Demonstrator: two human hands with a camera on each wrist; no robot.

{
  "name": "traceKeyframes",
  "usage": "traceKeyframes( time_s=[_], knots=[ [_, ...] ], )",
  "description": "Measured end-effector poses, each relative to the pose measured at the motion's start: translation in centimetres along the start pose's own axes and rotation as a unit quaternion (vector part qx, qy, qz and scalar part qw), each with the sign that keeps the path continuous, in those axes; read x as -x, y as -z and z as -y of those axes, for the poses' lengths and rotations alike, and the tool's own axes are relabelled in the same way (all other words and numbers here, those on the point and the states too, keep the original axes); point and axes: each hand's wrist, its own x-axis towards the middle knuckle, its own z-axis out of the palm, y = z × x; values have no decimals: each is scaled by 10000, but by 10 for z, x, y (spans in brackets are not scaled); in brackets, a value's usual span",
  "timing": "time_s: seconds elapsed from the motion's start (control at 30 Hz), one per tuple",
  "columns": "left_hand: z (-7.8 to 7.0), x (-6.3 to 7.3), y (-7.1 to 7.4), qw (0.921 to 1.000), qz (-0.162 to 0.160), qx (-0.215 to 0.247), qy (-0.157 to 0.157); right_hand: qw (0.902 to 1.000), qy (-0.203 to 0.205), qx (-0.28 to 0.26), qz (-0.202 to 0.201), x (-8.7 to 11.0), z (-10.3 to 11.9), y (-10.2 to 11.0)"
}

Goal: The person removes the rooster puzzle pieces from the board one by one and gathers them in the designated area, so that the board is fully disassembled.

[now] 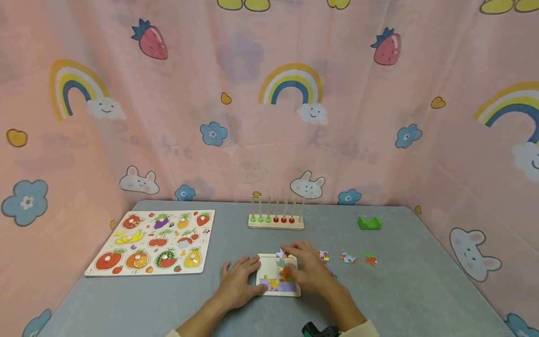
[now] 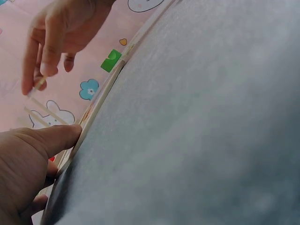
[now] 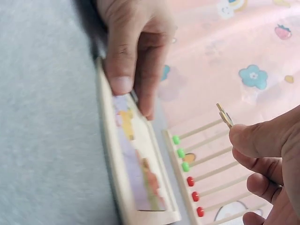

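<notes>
A small wooden puzzle tray [image 1: 268, 262] lies in front of me, with purple, yellow and orange pieces fitted along its near side. My left hand [image 1: 239, 283] holds the tray at its left side, thumb on the near rim and fingers toward the far corner. Above the tray, my right hand [image 1: 313, 271] pinches a jigsaw piece [image 3: 225, 115] between thumb and fingertips. That piece appears edge-on in the right wrist view, raised over the tray. Loose jigsaw pieces [image 1: 348, 257] lie to the right, one partly hidden by the right hand.
A fruit peg puzzle board [image 1: 145, 252] lies at the left. Behind the tray stands a wooden counting rack [image 1: 275, 225] with green and red beads on pegs. A green block [image 1: 369, 223] sits at the back right. Near the right wrist is a dark object [image 1: 317, 330].
</notes>
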Motion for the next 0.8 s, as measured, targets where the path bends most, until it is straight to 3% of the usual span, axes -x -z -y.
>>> traceKeyframes(
  time_s=[0.6, 0.8],
  knots=[
    [3, 0, -1, 10000, 2, 23, 20, 9998, 154, 26, -150, 6, 14, 33],
    [2, 0, -1, 10000, -4, 52, -1, 9984, 453, 50, -333, 11, 13, 42]
  ],
)
